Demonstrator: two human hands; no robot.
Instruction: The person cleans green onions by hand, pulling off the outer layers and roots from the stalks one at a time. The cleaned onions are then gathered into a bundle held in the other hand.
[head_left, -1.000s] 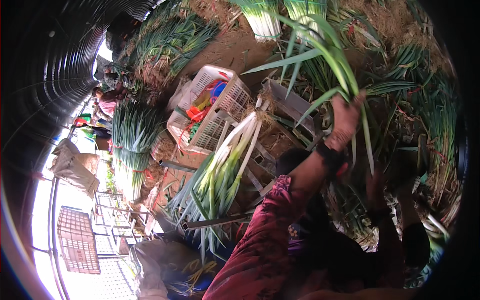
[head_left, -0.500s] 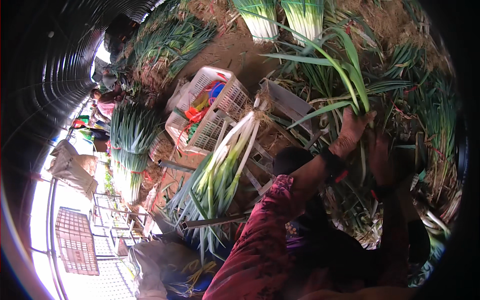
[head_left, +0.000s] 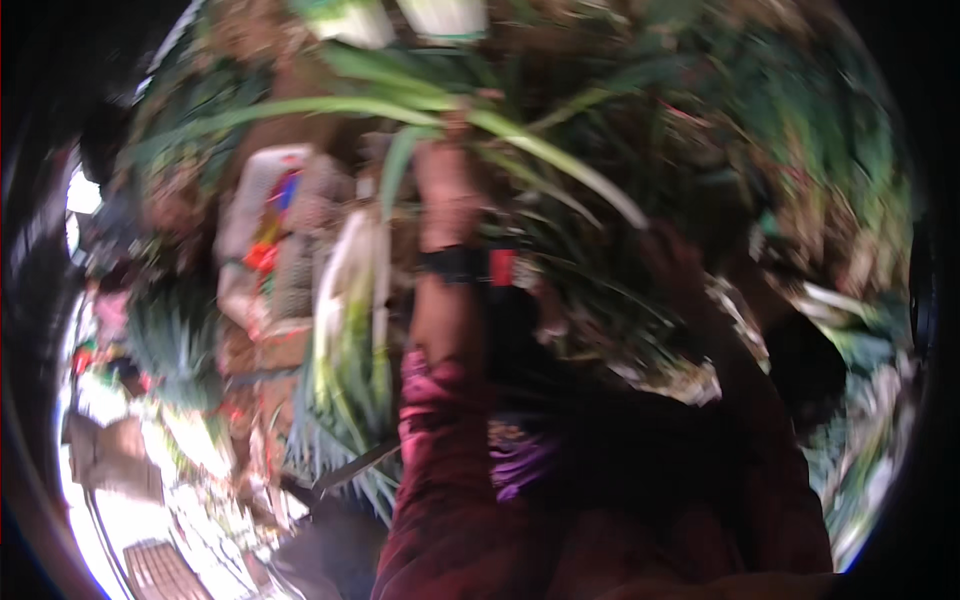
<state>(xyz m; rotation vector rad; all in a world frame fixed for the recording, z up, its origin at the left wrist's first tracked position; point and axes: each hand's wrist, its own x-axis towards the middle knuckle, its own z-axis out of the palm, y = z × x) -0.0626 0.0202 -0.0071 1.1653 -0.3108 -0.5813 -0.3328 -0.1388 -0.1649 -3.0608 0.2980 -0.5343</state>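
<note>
Reference landmark: the white plastic crate (head_left: 305, 250). The left hand (head_left: 448, 170) is positioned to the right of the crate, toward its far end, with fingers wrapped around the green section of the spring onions (head_left: 560, 156). These lie crosswise: a long leaf (head_left: 250, 113) extends left past the crate's far end, and the pale shank slopes down to the right, well clear of the crate. The right hand (head_left: 675, 268) is farther right of the crate, just beside the shank end; motion blur conceals whether its fingers pinch the end or merely adjoin it. A loose stack of spring onions (head_left: 345, 300) lies immediately right of the crate, and banded bundles (head_left: 443, 18) stand beyond the crate and to its right. Caution: excessive squeeze by the left hand may crease or split the hollow leaves. Pulling the hands apart, if both grip, may snap the shank. An unsupported shank end may swing and drop into the litter (head_left: 655, 382) right of the crate. A low leftward sweep may snag the long leaf on the crate.
</note>
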